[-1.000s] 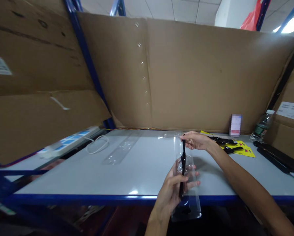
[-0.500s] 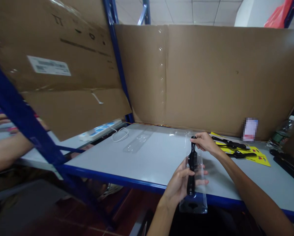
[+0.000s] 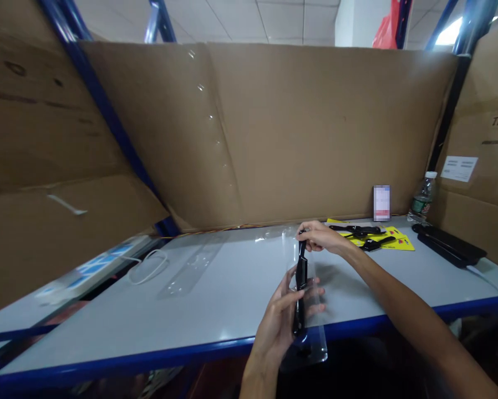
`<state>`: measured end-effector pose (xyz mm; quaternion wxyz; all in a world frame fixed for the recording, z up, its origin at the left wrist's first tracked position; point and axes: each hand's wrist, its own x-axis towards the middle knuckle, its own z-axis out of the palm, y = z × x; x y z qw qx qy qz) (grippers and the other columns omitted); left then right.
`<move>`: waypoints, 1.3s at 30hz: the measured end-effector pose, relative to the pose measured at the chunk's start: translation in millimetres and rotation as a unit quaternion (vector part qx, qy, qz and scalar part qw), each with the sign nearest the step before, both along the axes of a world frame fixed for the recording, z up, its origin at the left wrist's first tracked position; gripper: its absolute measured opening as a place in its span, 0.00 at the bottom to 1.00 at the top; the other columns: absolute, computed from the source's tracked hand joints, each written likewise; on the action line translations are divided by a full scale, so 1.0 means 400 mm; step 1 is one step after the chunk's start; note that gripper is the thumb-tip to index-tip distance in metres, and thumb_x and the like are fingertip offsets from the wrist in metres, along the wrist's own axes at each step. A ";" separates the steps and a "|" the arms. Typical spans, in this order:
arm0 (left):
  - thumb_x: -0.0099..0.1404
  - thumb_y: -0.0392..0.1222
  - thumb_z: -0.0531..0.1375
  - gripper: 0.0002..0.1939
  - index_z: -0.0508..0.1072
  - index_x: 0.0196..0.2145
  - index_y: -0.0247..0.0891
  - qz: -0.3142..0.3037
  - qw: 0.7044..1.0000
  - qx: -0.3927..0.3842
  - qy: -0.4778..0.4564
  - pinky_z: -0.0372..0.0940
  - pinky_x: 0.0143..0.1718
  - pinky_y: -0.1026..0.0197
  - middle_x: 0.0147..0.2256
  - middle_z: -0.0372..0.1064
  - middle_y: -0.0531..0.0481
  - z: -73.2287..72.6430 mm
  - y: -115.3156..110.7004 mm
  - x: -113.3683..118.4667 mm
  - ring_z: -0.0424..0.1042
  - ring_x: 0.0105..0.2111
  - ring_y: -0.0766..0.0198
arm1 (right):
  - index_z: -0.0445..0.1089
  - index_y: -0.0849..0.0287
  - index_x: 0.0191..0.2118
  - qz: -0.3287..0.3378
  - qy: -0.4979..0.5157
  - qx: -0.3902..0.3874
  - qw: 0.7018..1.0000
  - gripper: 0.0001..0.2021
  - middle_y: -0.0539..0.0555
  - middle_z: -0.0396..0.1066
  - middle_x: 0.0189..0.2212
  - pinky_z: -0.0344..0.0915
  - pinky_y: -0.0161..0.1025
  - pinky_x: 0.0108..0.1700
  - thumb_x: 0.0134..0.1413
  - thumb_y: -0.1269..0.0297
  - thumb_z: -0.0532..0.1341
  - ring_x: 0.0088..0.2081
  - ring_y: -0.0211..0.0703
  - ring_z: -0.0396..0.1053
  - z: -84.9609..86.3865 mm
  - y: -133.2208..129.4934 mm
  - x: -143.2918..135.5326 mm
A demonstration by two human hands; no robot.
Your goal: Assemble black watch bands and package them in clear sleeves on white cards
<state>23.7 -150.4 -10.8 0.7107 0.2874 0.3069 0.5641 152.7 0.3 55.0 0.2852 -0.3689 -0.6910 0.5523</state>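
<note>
Pinching black tool point(image 3: 301, 272) at top with right hand point(image 3: 319, 237); clasping lower end plus clear shell point(image 3: 314, 344) in left hand point(image 3: 279, 311), below right hand; seemingly aligning both; likely needing steady left grip next.

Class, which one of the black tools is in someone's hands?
The black tool held by the left hand and right hand; the other black tools lie among yellow cards, farther right.

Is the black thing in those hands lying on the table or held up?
Held up: the right hand pinches the black tool near its top, the left hand holds it lower.
</note>
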 end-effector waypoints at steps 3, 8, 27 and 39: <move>0.66 0.46 0.63 0.31 0.61 0.64 0.42 0.019 0.999 -0.015 -0.022 0.76 0.39 0.53 0.44 0.76 0.40 0.008 0.002 0.008 0.79 0.40 0.53 | 0.67 0.59 0.30 -0.006 0.021 0.005 1.000 0.05 0.43 0.62 0.12 0.43 0.28 0.12 0.51 0.64 0.62 0.11 0.29 0.50 0.028 -0.006 0.043; 0.68 0.57 0.60 0.36 0.54 0.69 0.52 0.049 0.998 0.003 -0.048 0.75 0.38 0.57 0.44 0.75 0.43 0.018 -0.001 0.022 0.80 0.40 0.53 | 0.65 0.58 0.29 -0.081 0.078 -0.003 0.994 0.08 0.45 0.64 0.13 0.50 0.29 0.11 0.48 0.59 0.62 0.11 0.32 0.56 0.054 -0.040 0.120; 0.70 0.58 0.56 0.36 0.46 0.69 0.53 0.113 0.981 0.020 -0.157 0.73 0.43 0.47 0.41 0.70 0.43 -0.007 0.032 0.024 0.77 0.40 0.53 | 0.60 0.55 0.26 -0.251 0.273 0.083 0.925 0.20 0.48 0.72 0.19 0.67 0.30 0.19 0.41 0.57 0.73 0.17 0.37 0.69 0.019 -0.181 0.115; 0.72 0.51 0.56 0.15 0.73 0.47 0.38 0.101 0.965 -0.023 -0.240 0.73 0.41 0.54 0.32 0.75 0.48 -0.010 0.038 0.014 0.76 0.29 0.61 | 0.68 0.57 0.32 -0.174 0.062 0.329 0.926 0.10 0.49 0.73 0.24 0.66 0.35 0.25 0.55 0.59 0.69 0.23 0.40 0.71 -0.110 -0.327 -0.015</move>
